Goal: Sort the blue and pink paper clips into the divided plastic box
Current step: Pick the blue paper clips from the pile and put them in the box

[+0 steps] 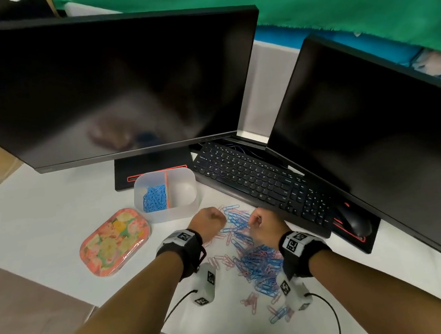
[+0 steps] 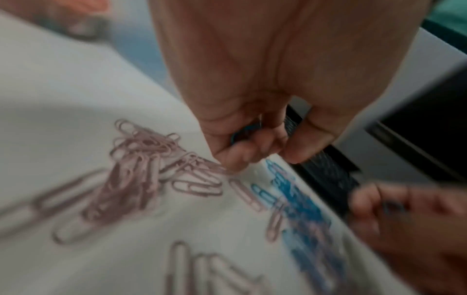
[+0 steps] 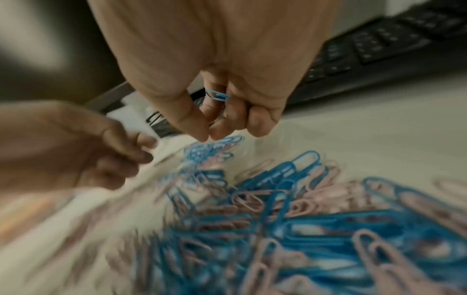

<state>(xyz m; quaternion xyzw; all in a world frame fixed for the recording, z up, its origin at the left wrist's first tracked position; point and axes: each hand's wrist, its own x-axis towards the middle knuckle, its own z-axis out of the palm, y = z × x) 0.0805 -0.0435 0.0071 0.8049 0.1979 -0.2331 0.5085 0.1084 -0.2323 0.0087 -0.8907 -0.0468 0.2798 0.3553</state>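
A loose heap of blue and pink paper clips (image 1: 256, 262) lies on the white desk before me. The divided clear plastic box (image 1: 187, 194) stands behind it, with blue clips (image 1: 155, 198) in its left compartment; nothing shows in the right one. My left hand (image 1: 211, 219) is curled just above the heap's far left edge, and its fingers (image 2: 252, 143) grip blue clips (image 2: 242, 131). My right hand (image 1: 263, 222) hovers opposite it, fingers (image 3: 227, 117) curled round blue clips (image 3: 217, 95). Pink clips (image 2: 141, 169) lie scattered under the left wrist.
A floral pink lid (image 1: 115, 241) lies left of the box. A black keyboard (image 1: 262, 185) runs close behind the heap, with a mouse (image 1: 354, 223) at its right end. Two dark monitors (image 1: 111, 88) tower at the back. Bare white desk lies left of the lid.
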